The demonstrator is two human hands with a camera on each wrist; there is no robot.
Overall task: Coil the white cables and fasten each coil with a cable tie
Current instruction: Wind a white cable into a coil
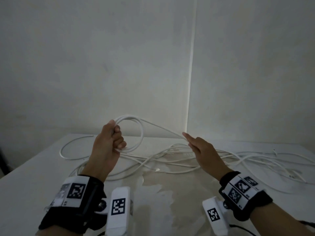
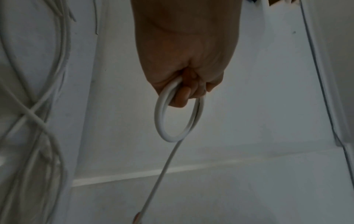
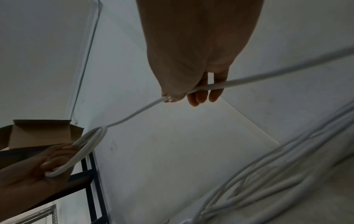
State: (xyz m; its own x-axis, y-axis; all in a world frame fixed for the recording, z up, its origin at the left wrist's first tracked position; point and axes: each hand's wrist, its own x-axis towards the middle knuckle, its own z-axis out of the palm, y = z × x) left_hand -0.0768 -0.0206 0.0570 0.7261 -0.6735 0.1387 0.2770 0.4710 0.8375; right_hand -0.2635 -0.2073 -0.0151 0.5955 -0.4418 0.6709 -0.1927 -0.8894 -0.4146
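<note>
a small coil of white cable (image 1: 134, 132) was held up above the table (image 1: 34, 176), gripped in the curled fingers of the left hand (image 1: 109, 143). its free strand ran taut to the right hand (image 1: 202, 150), pinched between thumb and nearly straight fingers. loose white cables (image 1: 187, 160) lay tangled on the table beneath.

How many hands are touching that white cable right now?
2. The left hand grips the coil of white cable above the table. The right hand holds the strand leading off the coil, to its right.
</note>
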